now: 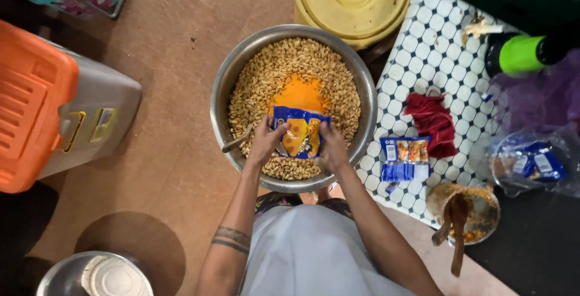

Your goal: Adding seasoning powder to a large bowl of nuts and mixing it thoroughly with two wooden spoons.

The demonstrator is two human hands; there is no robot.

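Both hands pinch a glossy blue packet (299,131) between them, the left hand (266,141) on one edge, the right hand (331,147) on the other, over a round steel bowl (222,99) of pale grains (260,78) topped with an orange powder heap (300,93).

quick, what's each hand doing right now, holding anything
Left hand: closed on the left edge of the blue packet, over the bowl.
Right hand: closed on the packet's right edge.
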